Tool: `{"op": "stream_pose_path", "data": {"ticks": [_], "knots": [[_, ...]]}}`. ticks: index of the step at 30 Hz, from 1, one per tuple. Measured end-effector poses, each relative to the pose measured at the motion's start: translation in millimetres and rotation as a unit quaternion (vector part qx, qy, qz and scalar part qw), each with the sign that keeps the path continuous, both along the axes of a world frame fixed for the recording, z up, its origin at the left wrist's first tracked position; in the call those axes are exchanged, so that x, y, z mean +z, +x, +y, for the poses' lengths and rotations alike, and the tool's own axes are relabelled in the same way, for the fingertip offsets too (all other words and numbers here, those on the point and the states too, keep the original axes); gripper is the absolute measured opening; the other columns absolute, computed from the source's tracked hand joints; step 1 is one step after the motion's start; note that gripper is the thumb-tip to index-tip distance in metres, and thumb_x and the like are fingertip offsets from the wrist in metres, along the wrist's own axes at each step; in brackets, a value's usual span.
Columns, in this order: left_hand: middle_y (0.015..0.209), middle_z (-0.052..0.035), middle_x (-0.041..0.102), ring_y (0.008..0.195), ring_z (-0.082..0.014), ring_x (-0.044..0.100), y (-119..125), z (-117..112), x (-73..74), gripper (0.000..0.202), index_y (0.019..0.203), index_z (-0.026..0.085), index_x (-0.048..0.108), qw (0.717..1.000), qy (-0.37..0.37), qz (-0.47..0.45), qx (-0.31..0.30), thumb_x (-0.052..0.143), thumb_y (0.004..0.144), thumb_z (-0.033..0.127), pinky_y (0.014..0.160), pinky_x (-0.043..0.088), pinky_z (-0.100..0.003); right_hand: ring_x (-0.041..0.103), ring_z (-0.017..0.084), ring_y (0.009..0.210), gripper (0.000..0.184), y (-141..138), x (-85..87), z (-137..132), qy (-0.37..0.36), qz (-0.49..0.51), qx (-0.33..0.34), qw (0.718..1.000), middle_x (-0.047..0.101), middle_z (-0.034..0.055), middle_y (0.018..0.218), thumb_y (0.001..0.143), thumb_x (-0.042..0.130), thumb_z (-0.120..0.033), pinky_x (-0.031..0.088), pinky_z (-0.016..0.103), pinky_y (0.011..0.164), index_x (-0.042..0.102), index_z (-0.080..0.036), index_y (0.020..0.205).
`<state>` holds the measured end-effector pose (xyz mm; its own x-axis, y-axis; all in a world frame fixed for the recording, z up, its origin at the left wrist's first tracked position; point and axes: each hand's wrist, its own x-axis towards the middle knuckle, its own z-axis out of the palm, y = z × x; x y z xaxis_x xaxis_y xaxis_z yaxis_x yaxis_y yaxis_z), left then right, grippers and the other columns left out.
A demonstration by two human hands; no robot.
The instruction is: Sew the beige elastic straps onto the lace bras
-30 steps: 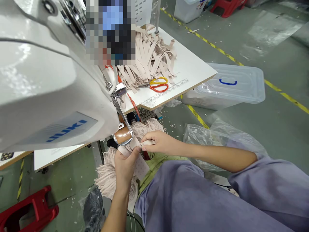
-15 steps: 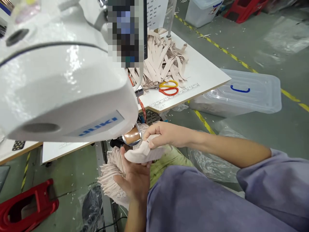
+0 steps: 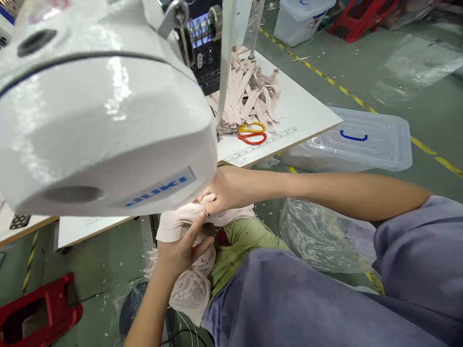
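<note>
A pale pink bra (image 3: 191,288) with lace cups hangs below the sewing machine's head, its band (image 3: 173,222) spread toward the machine. My right hand (image 3: 221,189) is closed on a fold of its fabric, close under the machine head, with some fingertips hidden there. My left hand (image 3: 183,248) is at the band, index finger pressed on the fabric near my right fingertips and thumb stretched apart. Its other fingers are hidden. The white sewing machine (image 3: 115,140) covers the needle area from sight.
Fabric strips (image 3: 249,94) lie heaped on the white table (image 3: 304,113), beside scissors (image 3: 252,133) with yellow and red handles. A lidded plastic box (image 3: 376,144) stands on the floor right of it. A red stool (image 3: 43,308) is at lower left, a clear plastic bag (image 3: 318,236) at right.
Both hands have moved up to the machine with the fabric, the right going under its head. The folded pink piece is now spread out, and lace cups show below. The view has shifted slightly.
</note>
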<state>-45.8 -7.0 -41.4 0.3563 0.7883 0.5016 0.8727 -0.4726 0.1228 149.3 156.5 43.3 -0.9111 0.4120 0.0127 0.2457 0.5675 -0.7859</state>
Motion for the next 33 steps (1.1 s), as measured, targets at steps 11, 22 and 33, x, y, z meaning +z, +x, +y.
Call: {"op": "stream_pose_path", "data": {"ticks": [11,22,33], "knots": [[0.116,-0.0117,0.071,0.106,-0.0271,0.068,22.1,5.7,24.6,0.063,0.142,0.019,0.049,0.995,-0.085,-0.014,0.055,0.072,0.084,0.026,0.094,0.053,-0.036,0.051,0.024,0.116,0.018,25.3,-45.8,-7.0,0.169,0.165,-0.072,0.969,0.058,0.0096,0.122,0.094,0.057,-0.032,0.040,0.041,0.100,0.070,-0.022,0.103],[0.118,-0.0114,0.071,0.107,-0.0275,0.069,41.6,0.7,21.4,0.058,0.140,0.024,0.053,0.987,-0.065,0.006,0.148,0.071,0.085,0.027,0.085,0.056,-0.033,0.058,0.018,0.098,0.011,22.7,-48.4,-8.5,0.095,0.157,-0.100,0.978,0.064,0.0040,0.098,0.090,0.064,-0.026,0.044,0.034,0.093,0.074,-0.023,0.088],[0.119,-0.0101,0.070,0.104,-0.0243,0.068,21.9,0.4,45.1,0.053,0.144,0.027,0.048,0.981,-0.181,-0.005,0.074,0.060,0.093,0.027,0.082,0.055,-0.031,0.057,0.018,0.105,0.023,28.4,-74.7,-19.8,0.374,0.258,-0.096,0.886,0.070,0.0014,0.101,0.092,0.056,-0.016,0.047,0.035,0.095,0.068,-0.027,0.108]]}}
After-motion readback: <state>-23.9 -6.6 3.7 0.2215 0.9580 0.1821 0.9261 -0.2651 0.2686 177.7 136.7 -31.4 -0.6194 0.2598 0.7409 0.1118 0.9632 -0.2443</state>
